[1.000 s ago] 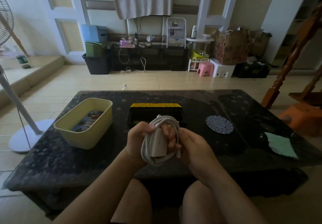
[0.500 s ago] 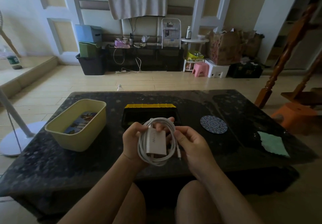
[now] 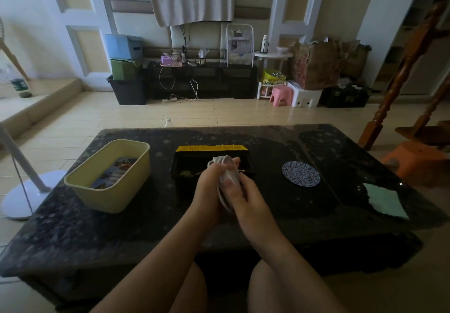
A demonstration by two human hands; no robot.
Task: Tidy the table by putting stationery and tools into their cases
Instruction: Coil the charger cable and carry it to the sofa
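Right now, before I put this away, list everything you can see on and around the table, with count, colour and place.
table: one, dark speckled, middle of view.
bin: one, pale yellow, left on the table.
printed item: one, multicoloured, inside the bin; too blurred to name.
case: one, black with a yellow far edge, table centre, open.
coaster: one, blue patterned, right of the case.
cloth: one, pale green, table's right end.
charger with coiled cable: one, white, held over the case.
fan base: one, white, floor at left.
stool: one, pink, by the far wall.
left hand: grips the charger's left side.
right hand: grips its right side, thumb on it.
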